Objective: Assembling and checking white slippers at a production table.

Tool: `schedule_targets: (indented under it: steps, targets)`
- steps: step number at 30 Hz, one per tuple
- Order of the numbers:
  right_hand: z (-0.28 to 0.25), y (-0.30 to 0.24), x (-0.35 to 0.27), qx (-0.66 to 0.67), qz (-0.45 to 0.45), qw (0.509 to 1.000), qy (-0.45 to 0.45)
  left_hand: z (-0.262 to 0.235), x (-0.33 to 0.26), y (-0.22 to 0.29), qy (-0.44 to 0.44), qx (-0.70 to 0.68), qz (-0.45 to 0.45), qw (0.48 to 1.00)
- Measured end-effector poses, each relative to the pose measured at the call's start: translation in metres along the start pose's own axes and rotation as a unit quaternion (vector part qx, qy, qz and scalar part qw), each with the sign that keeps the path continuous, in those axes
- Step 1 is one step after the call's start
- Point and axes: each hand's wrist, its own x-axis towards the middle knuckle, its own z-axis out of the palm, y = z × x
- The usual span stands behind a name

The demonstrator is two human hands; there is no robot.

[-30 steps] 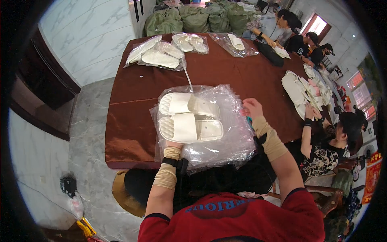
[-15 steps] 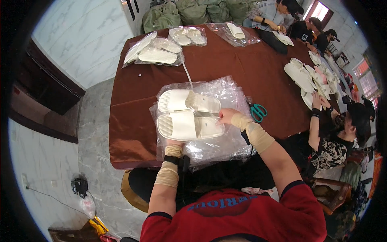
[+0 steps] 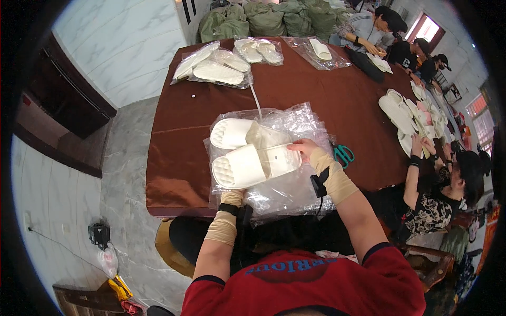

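A pair of cream slippers lies side by side over a stack of clear plastic bags [image 3: 269, 203], toes to the left. The near slipper [image 3: 240, 167] is angled, its heel raised to the right and overlapping the far slipper [image 3: 232, 133]. My right hand [image 3: 304, 149] pinches the near slipper's heel between thumb and fingers. From below, my left hand [image 3: 233, 197] reaches under the near slipper's toe end; its fingers are hidden there. Both my wrists are wrapped in beige bandage.
Green-handled scissors [image 3: 343, 156] lie right of the bags on the brown tablecloth [image 3: 179, 158]. Bagged slippers [image 3: 219, 71] sit at the far left, and a slipper pile [image 3: 408, 113] at the right. Several people work along the far and right sides. Green sacks [image 3: 266, 21] stand behind.
My right hand has turned the near slipper, so its heel now points up and right over the far one. The view has shifted slightly.
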Motion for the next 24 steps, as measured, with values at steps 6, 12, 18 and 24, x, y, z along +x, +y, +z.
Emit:
schedule_targets:
  steps: [6, 12, 18, 24]
  targets:
    - [0.008, -0.005, -0.001, 0.073, 0.006, 0.996, -0.057, -0.012, -0.015, 0.005, 0.047, 0.086, 0.042, 0.994]
    - [0.016, -0.012, -0.028, 0.072, -0.084, 0.994, -0.010, -0.034, 0.002, 0.021, 0.094, 0.177, 0.065, 0.977]
    - [-0.034, 0.004, -0.046, 0.109, -0.106, 0.988, 0.017, -0.038, 0.015, 0.043, 0.120, 0.250, 0.106, 0.955]
    - [-0.071, 0.014, -0.055, 0.132, -0.151, 0.979, 0.032, -0.043, 0.020, 0.061, 0.100, 0.198, 0.072, 0.972]
